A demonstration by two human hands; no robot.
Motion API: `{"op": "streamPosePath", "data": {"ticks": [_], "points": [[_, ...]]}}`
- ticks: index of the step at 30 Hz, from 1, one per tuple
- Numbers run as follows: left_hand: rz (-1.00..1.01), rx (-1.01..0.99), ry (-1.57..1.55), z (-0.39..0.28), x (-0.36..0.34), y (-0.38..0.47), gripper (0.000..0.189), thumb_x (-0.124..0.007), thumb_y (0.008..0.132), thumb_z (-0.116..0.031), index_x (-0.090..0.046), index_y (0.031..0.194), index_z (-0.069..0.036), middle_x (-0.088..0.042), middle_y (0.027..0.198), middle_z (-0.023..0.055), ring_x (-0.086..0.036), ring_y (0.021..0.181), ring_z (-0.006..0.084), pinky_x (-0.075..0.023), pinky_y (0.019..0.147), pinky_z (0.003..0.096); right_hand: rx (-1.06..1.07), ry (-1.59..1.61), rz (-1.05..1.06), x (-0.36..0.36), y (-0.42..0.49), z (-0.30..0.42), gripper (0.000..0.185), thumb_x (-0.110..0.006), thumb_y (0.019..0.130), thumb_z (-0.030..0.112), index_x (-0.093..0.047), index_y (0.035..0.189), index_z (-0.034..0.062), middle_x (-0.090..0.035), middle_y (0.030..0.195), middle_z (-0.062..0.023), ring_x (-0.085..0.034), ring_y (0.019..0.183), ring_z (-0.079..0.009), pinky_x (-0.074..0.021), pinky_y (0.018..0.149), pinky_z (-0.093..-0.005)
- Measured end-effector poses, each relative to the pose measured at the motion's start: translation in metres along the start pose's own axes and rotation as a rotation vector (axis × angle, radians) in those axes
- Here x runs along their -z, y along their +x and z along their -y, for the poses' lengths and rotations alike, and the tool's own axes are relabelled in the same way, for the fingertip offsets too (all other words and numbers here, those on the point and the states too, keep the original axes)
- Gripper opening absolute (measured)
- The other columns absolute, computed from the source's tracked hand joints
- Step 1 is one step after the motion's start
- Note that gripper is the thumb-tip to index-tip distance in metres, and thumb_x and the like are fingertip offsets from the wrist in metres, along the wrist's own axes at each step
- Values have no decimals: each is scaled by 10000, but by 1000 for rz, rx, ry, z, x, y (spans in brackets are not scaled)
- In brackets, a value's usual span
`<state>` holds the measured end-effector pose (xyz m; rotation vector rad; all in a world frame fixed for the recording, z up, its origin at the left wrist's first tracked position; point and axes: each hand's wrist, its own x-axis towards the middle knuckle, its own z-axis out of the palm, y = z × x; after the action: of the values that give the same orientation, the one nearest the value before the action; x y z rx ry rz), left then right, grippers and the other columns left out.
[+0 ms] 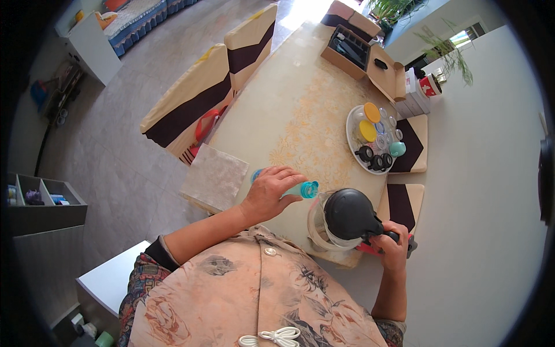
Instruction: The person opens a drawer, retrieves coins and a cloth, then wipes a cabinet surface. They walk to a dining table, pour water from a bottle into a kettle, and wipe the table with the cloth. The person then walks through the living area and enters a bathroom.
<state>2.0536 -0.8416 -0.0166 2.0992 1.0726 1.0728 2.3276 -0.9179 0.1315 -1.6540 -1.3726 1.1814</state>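
A kettle with a black lid (349,213) is gripped by its handle in my right hand (392,245), near the table's corner. My left hand (271,193) is closed around a teal-necked bottle (308,189), which lies tilted with its mouth towards the kettle's rim. The bottle's mouth is uncapped, and something clear shows between it and the kettle. Below the kettle is a clear, round-walled container (318,225), largely hidden by the kettle. A blue piece (256,175) shows at the far side of my left hand.
The patterned dining table (264,117) bears a white tray (349,130) of lidded glasses and cups, an open cardboard box (347,65) and a square beige mat (217,171). Covered chairs (195,93) line the left side; a white wall (477,173) bounds the right.
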Motion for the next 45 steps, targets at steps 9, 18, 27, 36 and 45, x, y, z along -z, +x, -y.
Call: {"op": "streamPosePath", "data": {"ticks": [9,18,27,36,45], "points": [[17,15,-1,4,-4,0,421,-743,785,-248,-613,1170,-138,-640,1153,59,-565,1130,278,-417,945,424,-13,-18,-14,8,0,8,165,-576,658,66,-646,739,-59,-573,620,-21,-477,527,-63,-347,479,-219],[24,28,-10,5,-6,0,410,-742,786,-236,-616,1163,-135,-643,1147,59,-570,1122,271,-420,950,428,-2,-72,-42,14,-1,18,180,-584,648,70,-666,740,-62,-576,595,-21,-465,499,-52,-347,461,-215],[22,44,-7,8,-9,-1,412,-742,784,-231,-623,1164,-126,-649,1145,64,-571,1117,271,-424,949,426,3,-109,-22,14,-2,31,204,-570,646,68,-673,757,-70,-538,569,-5,-450,506,-45,-344,462,-212],[14,40,-22,11,-11,-3,416,-745,779,-230,-624,1161,-114,-652,1126,74,-581,1094,277,-434,938,423,-10,-135,-3,14,-3,41,213,-560,644,79,-666,753,-70,-522,572,5,-437,521,-46,-331,474,-218],[17,36,-57,14,-12,-5,421,-743,779,-225,-621,1162,-100,-653,1122,84,-584,1084,292,-462,912,427,-9,-183,-12,16,-3,44,206,-564,647,101,-661,735,-59,-496,568,12,-421,521,-49,-310,470,-223]]}}
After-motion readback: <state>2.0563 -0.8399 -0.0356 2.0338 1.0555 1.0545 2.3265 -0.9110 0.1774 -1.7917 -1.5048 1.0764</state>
